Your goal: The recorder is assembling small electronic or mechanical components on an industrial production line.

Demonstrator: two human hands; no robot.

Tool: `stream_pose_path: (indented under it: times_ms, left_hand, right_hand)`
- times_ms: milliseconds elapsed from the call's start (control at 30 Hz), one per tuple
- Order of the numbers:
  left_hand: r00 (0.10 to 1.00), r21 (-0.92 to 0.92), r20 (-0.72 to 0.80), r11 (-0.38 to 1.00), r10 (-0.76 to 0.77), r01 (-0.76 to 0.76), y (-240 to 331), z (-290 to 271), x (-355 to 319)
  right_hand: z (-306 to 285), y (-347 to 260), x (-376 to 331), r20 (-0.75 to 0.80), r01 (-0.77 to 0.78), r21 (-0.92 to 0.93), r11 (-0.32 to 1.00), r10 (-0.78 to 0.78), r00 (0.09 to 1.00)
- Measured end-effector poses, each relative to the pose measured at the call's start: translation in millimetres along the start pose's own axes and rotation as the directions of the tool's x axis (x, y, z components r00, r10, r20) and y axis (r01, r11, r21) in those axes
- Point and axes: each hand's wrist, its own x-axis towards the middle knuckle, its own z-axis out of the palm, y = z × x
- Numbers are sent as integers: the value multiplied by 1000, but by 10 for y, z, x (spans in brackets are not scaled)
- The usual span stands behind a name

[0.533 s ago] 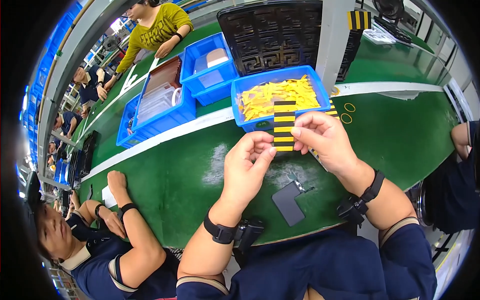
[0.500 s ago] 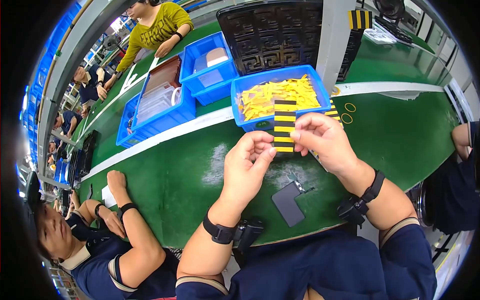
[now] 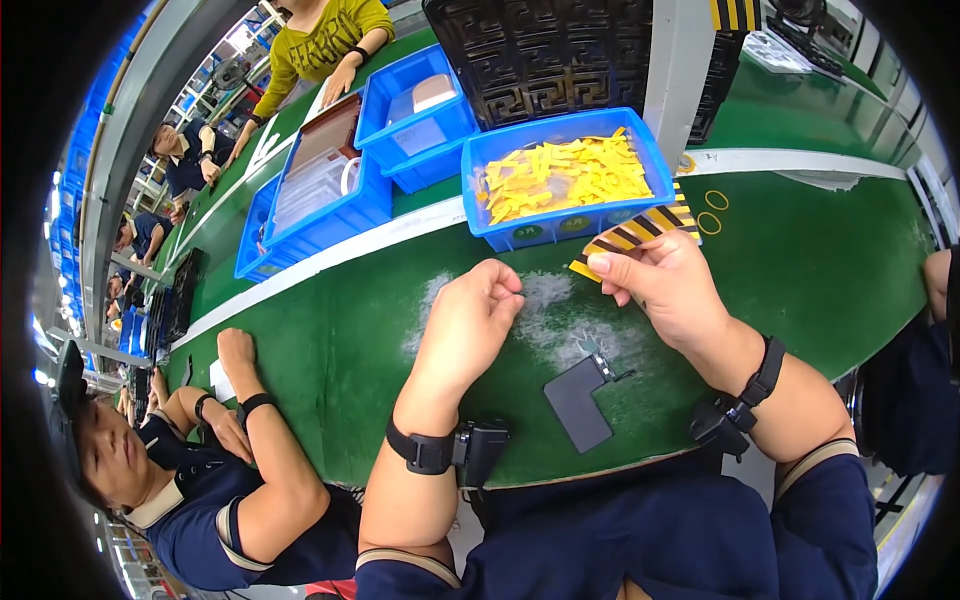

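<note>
My right hand (image 3: pixel 665 280) pinches a black-and-yellow striped strip (image 3: pixel 622 236) between thumb and fingers, just in front of the blue bin of yellow pieces. The strip is bent and tilted, and more stripes show behind the fingers by the bin's corner; I cannot tell whether they belong to the same strip. My left hand (image 3: pixel 467 325) is raised over the bench, apart from the strip, thumb and fingers pressed together. What it holds, if anything, is hidden. Between my forearms lies a dark grey L-shaped part (image 3: pixel 578 405) with a small metallic and clear end.
A blue bin (image 3: pixel 560 228) holds many small yellow pieces. More blue bins (image 3: pixel 420 150) stand left of it, beside a grey post (image 3: pixel 680 85). Yellow rubber bands (image 3: pixel 709 222) lie on the green bench (image 3: pixel 800 270). A co-worker's arms (image 3: pixel 270 450) rest at the left.
My left hand has come off the striped strip and moved slightly left. My right hand still holds the strip, which has swung from upright to slanted and bent.
</note>
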Motion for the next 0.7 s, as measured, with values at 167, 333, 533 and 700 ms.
stream_pose_path:
  times_ms: [167,333,533,700]
  left_hand:
    - [990,403,-65,911,125,-89,-36,17,-32]
    - [952,414,133,858,275,-305,335,97,-287]
    - [877,588,468,703,107,-400,634,290,-586]
    - [904,490,384,789,186,-371,514,291,-523]
  right_hand:
    - [54,52,-47,39,88,-107,990,-84,996]
    - [10,51,-59,81,295,-448,844,-290,953]
    - [52,20,-64,139,466,-523,714,-468,873]
    - [61,-15,-79,170,489,-565,664,-486,857]
